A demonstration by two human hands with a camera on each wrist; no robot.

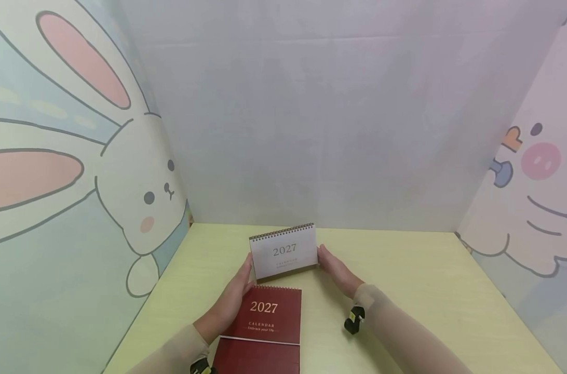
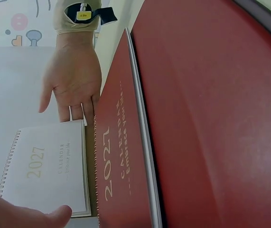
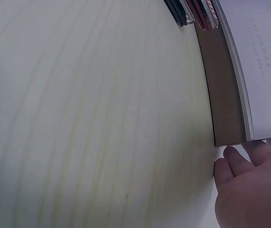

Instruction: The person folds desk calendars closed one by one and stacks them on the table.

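A white desk calendar (image 1: pixel 283 254) marked 2027, spiral-bound along its top, stands tilted back on a brown base, turned slightly askew. At its left edge is my left hand (image 1: pixel 232 298), fingers extended along the side; its thumb (image 2: pixel 59 216) shows by the cover in the left wrist view. On the opposite side, my right hand (image 1: pixel 338 270) touches the right edge with its fingertips, the fingers mostly straight. In front lies a red 2027 calendar (image 1: pixel 276 314), partly covered by my left hand and forearm.
Nearer to me, a plain red panel (image 1: pixel 260 358) adjoins the red calendar, cut off by the frame's bottom. Everything rests on a pale yellow wood-grain table (image 1: pixel 405 280). A grey-white cloth wall (image 1: pixel 311 130) rises behind, with cartoon-printed walls at left and right.
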